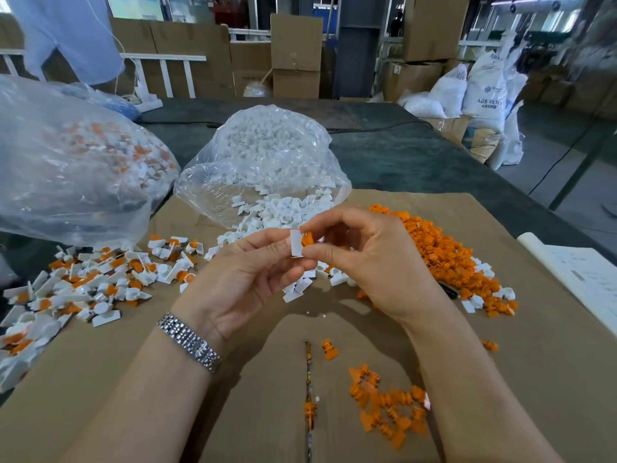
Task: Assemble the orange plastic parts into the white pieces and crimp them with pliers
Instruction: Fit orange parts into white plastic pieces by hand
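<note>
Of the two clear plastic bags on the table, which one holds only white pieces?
The middle bag, lying open-mouthed behind the hands, spilling white pieces onto the cardboard. The left bag shows orange mixed with white.

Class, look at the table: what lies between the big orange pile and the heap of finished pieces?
In the head view, loose white pieces spilling from the open bag, and both hands.

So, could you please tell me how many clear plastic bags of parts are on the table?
2. One bag sits at the left, holding mixed white and orange parts; the other bag lies in the middle, spilling white pieces. Sacks behind the table aren't counted.
</note>
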Demonstrator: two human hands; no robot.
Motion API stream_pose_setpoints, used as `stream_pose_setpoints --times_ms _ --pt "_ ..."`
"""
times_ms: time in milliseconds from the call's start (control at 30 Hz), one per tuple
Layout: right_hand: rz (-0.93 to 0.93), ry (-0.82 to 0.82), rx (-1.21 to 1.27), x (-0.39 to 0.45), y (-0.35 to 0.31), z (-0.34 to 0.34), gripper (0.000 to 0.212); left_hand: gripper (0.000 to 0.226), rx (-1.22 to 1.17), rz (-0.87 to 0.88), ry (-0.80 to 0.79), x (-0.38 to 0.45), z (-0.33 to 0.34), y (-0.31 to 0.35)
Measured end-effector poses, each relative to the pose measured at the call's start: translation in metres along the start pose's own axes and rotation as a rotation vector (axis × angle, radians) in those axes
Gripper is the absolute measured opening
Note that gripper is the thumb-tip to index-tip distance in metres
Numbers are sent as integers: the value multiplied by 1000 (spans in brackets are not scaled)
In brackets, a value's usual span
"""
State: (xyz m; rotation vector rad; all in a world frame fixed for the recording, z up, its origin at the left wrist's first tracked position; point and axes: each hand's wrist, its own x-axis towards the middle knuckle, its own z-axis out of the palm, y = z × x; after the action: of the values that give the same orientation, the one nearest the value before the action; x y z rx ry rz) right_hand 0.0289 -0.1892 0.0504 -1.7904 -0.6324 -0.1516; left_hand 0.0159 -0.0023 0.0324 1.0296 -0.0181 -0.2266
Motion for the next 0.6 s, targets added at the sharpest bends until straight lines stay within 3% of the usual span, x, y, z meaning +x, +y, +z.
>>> stream_pose_setpoints --times_ms 200,600 --pt "1 44 -97 1 5 2 19 23 75 50 10 0 3 1" --pt "-22 70 -213 1 8 9 15 16 52 71 64 0 5 -2"
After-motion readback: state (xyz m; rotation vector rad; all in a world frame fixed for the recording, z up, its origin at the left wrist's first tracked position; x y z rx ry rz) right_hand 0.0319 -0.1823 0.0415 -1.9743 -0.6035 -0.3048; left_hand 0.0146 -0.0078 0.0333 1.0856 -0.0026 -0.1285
